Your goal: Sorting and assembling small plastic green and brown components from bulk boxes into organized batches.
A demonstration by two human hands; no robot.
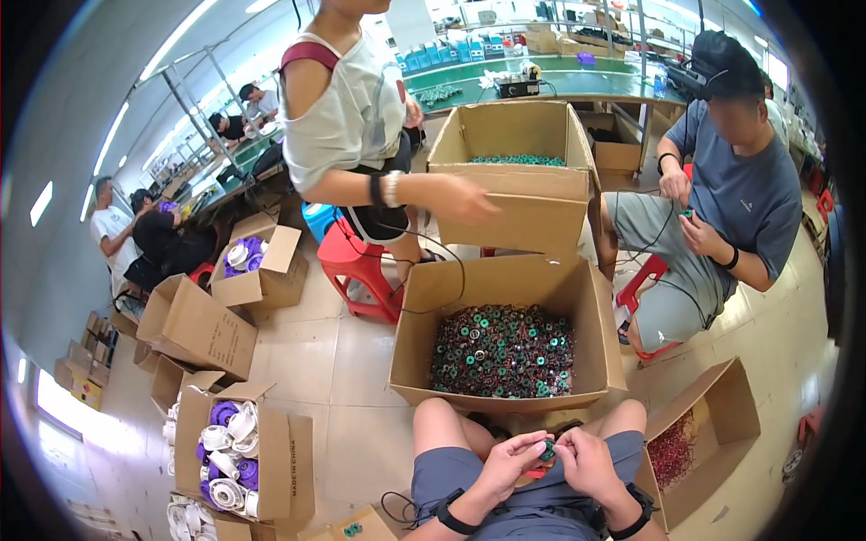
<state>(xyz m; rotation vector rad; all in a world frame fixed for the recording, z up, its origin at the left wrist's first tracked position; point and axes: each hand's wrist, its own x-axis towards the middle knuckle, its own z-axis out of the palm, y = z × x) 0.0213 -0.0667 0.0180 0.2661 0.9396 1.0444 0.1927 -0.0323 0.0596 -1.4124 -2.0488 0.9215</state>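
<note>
Your two hands meet over your lap, just below the big cardboard box (505, 298). Your left hand (511, 463) pinches a small green coil (547, 448) with its fingertips. Your right hand (586, 462) curls beside it and touches the same coil, which sits between both hands. The big box is full of green and brown coils (502, 352). To the right of that box, a smaller box (713, 406) holds red bits (672, 455).

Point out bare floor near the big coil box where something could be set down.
Bare tiles lie left of the coil box, between it, the red stool and the spool box. Right is crowded: a seated person and the wire box.
</note>
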